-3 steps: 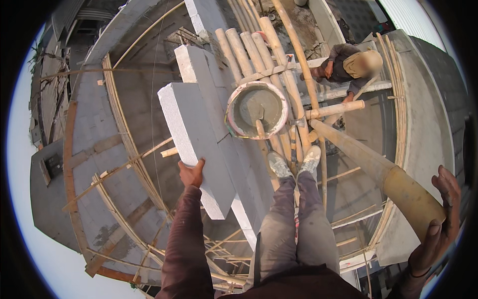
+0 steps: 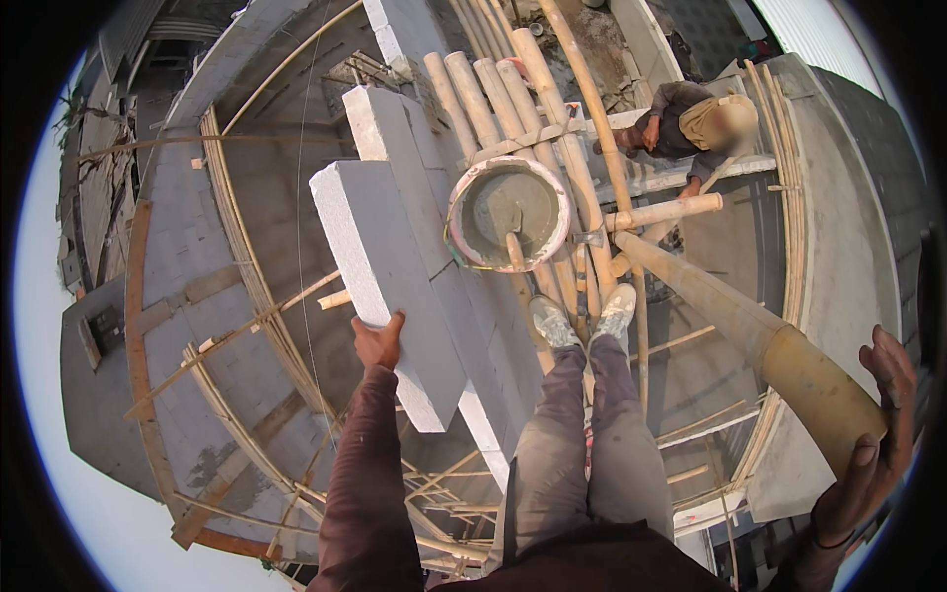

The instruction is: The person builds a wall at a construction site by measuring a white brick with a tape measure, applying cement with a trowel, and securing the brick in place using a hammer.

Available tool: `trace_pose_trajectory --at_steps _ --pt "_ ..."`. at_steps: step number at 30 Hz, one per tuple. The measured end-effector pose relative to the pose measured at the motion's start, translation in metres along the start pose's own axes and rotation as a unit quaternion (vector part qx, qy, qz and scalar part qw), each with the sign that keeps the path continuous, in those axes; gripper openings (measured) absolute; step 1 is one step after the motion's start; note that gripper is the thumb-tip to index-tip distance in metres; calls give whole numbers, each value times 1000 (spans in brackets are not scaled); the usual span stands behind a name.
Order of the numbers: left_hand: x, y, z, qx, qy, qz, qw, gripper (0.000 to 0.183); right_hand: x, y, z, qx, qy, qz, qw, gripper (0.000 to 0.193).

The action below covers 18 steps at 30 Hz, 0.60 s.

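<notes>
Head view: the long grey block (image 2: 400, 266) lay over the block wall (image 2: 483, 345), left of the mortar bucket (image 2: 455, 212), its pale, rough side facing out to your left. Your left hand (image 2: 379, 343) was clasped on that side's edge, past mid-length toward the near end, thumb over the flat grey face. Your right hand (image 2: 883, 424) was spread, fingers uncurled, against the near end of a thick bamboo pole (image 2: 730, 321); how hard it pressed, could not tell. Judged by look: stiff, bulky, dry and chalky rather than slick, likely light for its size yet awkward one-handed, corners apt to chip. Best hold seemed both long edges near mid-length, palms flat, clear of corners. Long axis ran far left to near right, roughly along the wall, one end pointing away from you.
</notes>
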State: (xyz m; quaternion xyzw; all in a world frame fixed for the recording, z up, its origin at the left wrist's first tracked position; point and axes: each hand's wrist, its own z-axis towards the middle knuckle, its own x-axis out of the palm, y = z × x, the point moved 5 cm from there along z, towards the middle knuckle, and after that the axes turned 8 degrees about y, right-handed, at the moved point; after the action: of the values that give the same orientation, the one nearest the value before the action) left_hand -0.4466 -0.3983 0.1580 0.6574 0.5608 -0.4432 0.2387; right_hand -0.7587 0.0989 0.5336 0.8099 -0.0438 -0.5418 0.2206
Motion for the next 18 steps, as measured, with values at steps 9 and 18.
trace_pose_trajectory --at_steps 9,18 --pt "-7 2 -3 -11 11 -4 1000 94 4 -11 -3 0 0 -1 1000 86" --pt "-3 -14 -8 -9 11 -13 1000 85 2 -14 -12 25 -12 18 999 84"
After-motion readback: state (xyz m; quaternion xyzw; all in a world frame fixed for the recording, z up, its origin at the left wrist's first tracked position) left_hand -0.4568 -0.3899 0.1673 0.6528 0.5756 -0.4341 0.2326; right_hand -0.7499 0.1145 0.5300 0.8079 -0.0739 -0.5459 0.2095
